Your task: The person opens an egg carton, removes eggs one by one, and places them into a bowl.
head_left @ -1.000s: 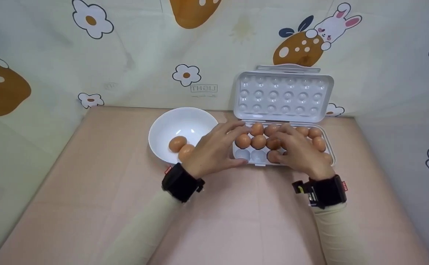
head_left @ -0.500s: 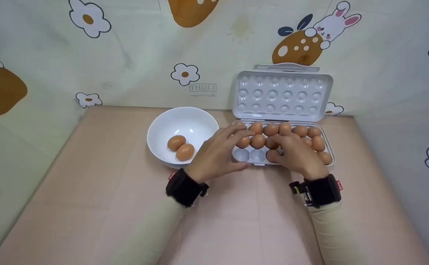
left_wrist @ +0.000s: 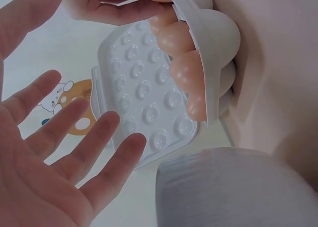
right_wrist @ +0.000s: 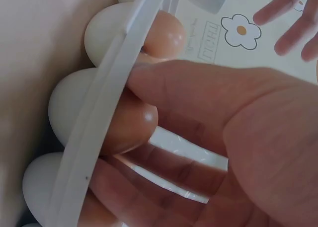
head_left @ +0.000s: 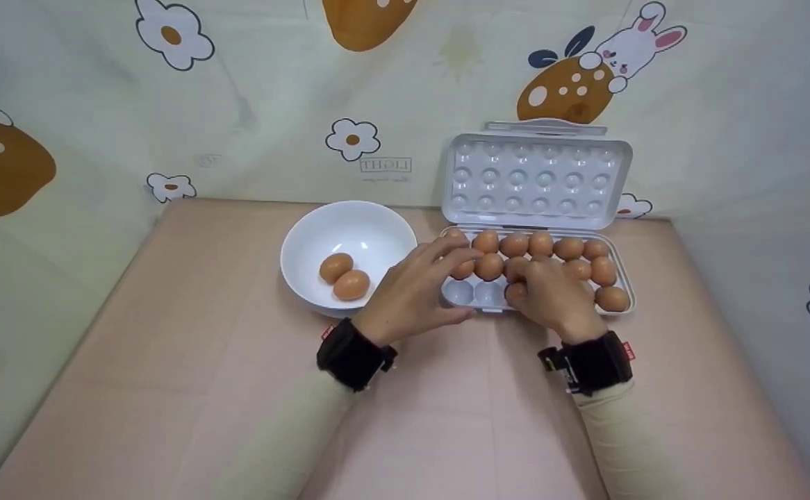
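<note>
An egg tray (head_left: 458, 293) with brown eggs stands right of centre, its white lid (head_left: 537, 184) raised behind it. My right hand (head_left: 556, 297) is over the front row. In the right wrist view its thumb and fingers are curled round an egg (right_wrist: 131, 125) seated in a pocket. My left hand (head_left: 408, 288) hovers at the tray's left end, fingers spread and holding nothing in the left wrist view. Two pockets at the front left have no egg. Several front-row eggs are hidden under my right hand.
Left of the tray is a white bowl (head_left: 295, 250) with two brown eggs (head_left: 351, 285) inside. A pink cloth (head_left: 412, 430) covers the table. Patterned fabric (head_left: 259, 104) hangs close behind and along both sides.
My right hand has shifted left and its fingers have drawn in, uncovering the egg at the front right corner. The left hand has edged slightly right. The bowl's two eggs stay put.
</note>
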{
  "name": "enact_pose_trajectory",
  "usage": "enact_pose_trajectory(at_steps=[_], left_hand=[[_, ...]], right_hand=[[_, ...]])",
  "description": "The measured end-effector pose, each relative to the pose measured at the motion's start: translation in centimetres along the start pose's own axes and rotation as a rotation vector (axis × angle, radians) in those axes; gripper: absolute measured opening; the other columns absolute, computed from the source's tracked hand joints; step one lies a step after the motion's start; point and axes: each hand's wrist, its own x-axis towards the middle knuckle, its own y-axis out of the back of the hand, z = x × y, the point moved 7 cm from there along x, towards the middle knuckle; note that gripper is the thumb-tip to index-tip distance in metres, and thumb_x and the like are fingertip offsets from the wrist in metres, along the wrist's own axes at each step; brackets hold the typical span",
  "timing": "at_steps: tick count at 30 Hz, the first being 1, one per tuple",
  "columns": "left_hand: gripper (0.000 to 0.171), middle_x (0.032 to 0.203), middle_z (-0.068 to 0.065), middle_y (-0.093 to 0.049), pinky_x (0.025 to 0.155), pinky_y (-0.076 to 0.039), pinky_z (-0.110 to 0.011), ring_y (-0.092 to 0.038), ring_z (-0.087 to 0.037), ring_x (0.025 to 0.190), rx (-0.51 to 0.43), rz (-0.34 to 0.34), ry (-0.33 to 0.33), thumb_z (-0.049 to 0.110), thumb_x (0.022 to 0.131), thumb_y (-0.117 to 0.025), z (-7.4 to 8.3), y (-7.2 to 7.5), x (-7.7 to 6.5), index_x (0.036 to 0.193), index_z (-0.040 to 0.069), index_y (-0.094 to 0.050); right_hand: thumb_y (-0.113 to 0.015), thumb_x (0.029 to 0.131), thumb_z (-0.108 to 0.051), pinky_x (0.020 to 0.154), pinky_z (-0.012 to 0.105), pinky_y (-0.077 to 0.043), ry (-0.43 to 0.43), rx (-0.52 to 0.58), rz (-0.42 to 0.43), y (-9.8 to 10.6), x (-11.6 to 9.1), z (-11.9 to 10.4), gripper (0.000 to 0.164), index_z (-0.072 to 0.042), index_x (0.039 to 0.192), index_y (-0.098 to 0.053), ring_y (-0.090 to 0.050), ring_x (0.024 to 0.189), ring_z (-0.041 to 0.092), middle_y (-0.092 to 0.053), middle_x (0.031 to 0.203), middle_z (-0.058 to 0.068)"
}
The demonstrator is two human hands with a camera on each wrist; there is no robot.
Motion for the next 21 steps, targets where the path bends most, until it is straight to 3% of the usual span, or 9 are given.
enact_pose_trajectory(at_steps=[4, 11, 21], left_hand=[[0.072, 0.160, -0.002, -0.048, 0.113, -0.049, -0.036, -0.049, -0.024, 0.144, -0.008, 0.010, -0.004, 0.036, 0.083, -0.093, -0.10, 0.06, -0.02, 0.145, 0.023, -0.059], [0.071, 0.159, -0.001, -0.050, 0.114, -0.048, -0.034, -0.050, -0.022, 0.144, 0.000, 0.026, -0.016, 0.035, 0.083, -0.093, -0.21, 0.16, -0.01, 0.145, 0.021, -0.061], [0.070, 0.154, 0.000, -0.053, 0.112, -0.049, -0.036, -0.054, -0.022, 0.138, 0.004, 0.067, -0.015, 0.033, 0.085, -0.091, -0.55, 0.64, 0.15, 0.146, 0.022, -0.060]], right_hand=[[-0.069, 0.080, 0.001, 0.053, 0.038, -0.040, -0.041, 0.021, 0.029, -0.36, -0.04, -0.10, 0.012, -0.011, 0.078, -0.069, -0.058, 0.069, 0.030, -0.060, 0.073, 0.007], [-0.066, 0.076, 0.007, 0.055, 0.037, -0.040, 0.004, 0.047, 0.099, -0.44, 0.02, -0.44, 0.014, -0.007, 0.073, -0.066, -0.056, 0.066, 0.029, -0.057, 0.068, 0.007], [-0.064, 0.074, 0.003, 0.047, 0.034, -0.037, -0.056, 0.085, 0.045, -0.15, 0.09, 0.21, 0.017, -0.012, 0.068, -0.065, -0.055, 0.061, 0.024, -0.055, 0.063, 0.002]])
